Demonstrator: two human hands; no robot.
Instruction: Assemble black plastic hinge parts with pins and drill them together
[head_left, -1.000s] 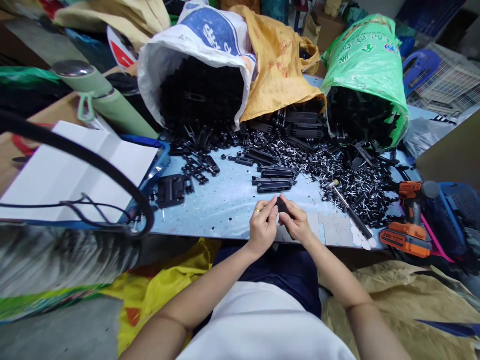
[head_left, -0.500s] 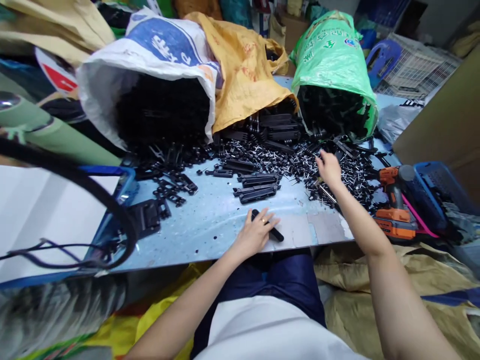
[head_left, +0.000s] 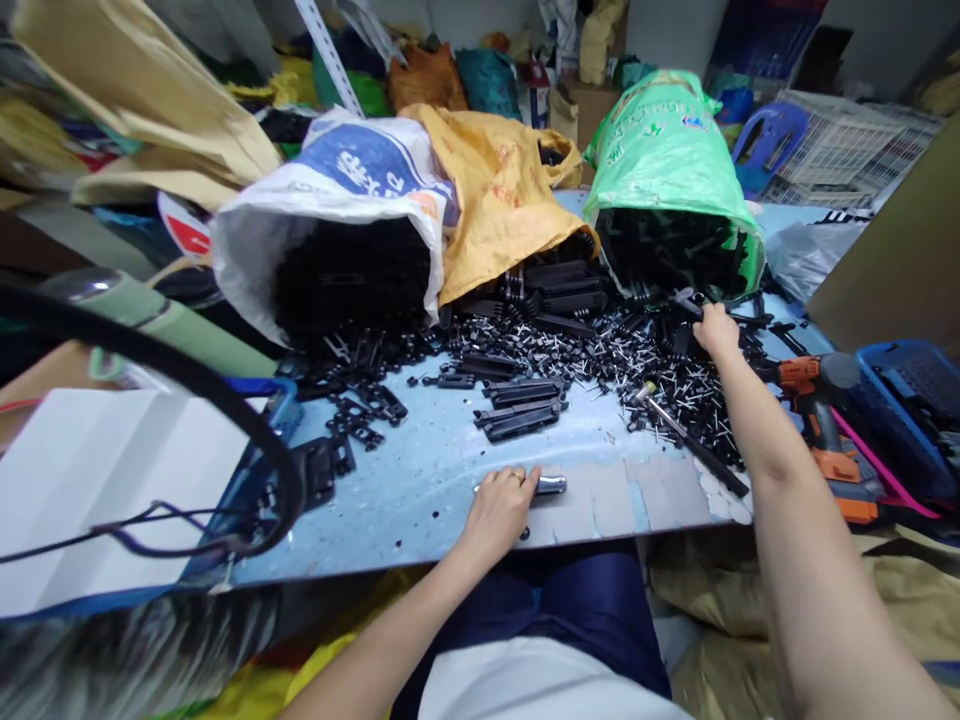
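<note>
My left hand [head_left: 497, 510] rests near the front edge of the pale blue table [head_left: 442, 470], fingers curled over a short black bar [head_left: 549, 486] that sticks out to the right of them. My right hand [head_left: 715, 330] is stretched far out to the right, into the heap of small black plastic parts and pins [head_left: 645, 360] in front of the green sack [head_left: 667, 160]. Its fingers are closed around a black part [head_left: 685, 304] at the top of the heap.
A white sack [head_left: 337, 190] and a yellow sack [head_left: 502, 190] spill black parts at the back. Stacked black bars [head_left: 521, 405] lie mid-table. A screwdriver [head_left: 694, 445], an orange drill [head_left: 817, 400] and a blue crate [head_left: 919, 400] are on the right. White paper [head_left: 97, 480] and a black cable [head_left: 187, 365] are on the left.
My hands have parted: the left set the black bar down on the table and stays on it. The right reached out into the heap, then further back toward the green sack.
</note>
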